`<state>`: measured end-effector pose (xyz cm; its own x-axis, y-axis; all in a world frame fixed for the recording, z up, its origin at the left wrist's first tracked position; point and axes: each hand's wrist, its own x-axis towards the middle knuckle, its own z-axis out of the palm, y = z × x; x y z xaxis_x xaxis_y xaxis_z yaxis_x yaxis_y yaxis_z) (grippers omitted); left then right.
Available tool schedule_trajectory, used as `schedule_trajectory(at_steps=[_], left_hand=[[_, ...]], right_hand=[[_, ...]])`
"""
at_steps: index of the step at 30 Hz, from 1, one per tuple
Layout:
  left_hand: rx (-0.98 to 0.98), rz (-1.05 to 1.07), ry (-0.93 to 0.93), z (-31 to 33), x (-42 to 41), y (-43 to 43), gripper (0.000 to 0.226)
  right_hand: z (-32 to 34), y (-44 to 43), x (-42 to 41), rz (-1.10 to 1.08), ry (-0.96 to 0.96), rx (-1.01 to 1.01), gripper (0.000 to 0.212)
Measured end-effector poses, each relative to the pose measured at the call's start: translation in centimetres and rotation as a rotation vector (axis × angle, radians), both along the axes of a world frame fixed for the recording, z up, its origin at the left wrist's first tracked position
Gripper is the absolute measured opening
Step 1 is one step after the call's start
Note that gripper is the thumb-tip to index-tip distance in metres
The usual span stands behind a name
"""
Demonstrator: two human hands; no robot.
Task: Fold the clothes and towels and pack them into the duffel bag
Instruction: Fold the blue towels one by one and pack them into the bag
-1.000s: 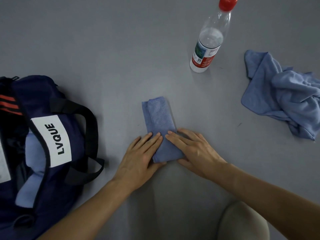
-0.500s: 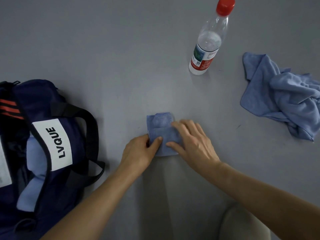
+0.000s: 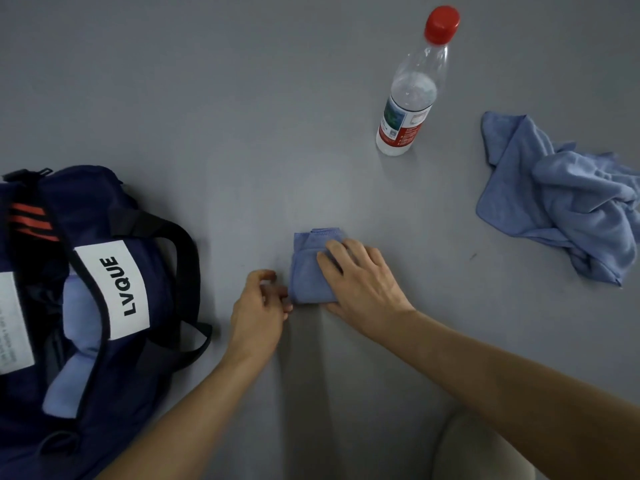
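Observation:
A small blue towel, folded into a compact square, lies on the grey table in the middle. My right hand lies over its right half, fingers on top and thumb at its near edge. My left hand sits just left of the towel, fingers loosely curled and touching its lower left corner. The navy duffel bag with a white LVQUE label lies open at the left, with folded light blue cloth inside. A crumpled blue towel lies at the right.
A clear plastic water bottle with a red cap stands behind the folded towel, to the right. A pale rounded chair edge shows at the bottom right.
The long folded towel has been folded in half toward me into a small square. My left hand has slid off it to its left side, and my right hand now covers it.

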<state>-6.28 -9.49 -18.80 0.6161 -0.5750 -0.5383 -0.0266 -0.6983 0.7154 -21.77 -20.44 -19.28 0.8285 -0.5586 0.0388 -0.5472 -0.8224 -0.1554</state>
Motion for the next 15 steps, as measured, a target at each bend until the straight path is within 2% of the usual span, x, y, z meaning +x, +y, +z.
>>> schedule_trajectory(at_steps=[2, 4, 7, 9, 11, 15], left_hand=[[-0.008, 0.005, 0.151, 1.1, -0.1, 0.0, 0.038], [-0.030, -0.004, 0.262, 2.8, -0.1, -0.9, 0.063], [-0.026, -0.044, 0.266, 5.7, 0.5, -2.5, 0.090], [-0.077, -0.001, 0.286, 8.1, 1.5, -3.2, 0.095], [-0.157, 0.049, 0.328, 11.1, 3.0, -4.1, 0.095], [-0.283, 0.035, 0.299, 18.4, 8.2, -4.1, 0.097]], right_hand=[[0.7, -0.8, 0.8, -0.065, -0.020, 0.131, 0.058], [1.6, -1.6, 1.3, -0.175, -0.102, 0.406, 0.057], [3.8, -1.9, 2.0, -0.363, -0.240, 0.847, 0.064], [6.1, -1.8, 3.0, -0.443, -0.400, 1.071, 0.057], [8.8, -2.1, 4.4, -0.460, -0.511, 1.228, 0.039], [15.9, -2.4, 9.5, -0.379, -0.662, 1.539, 0.047]])
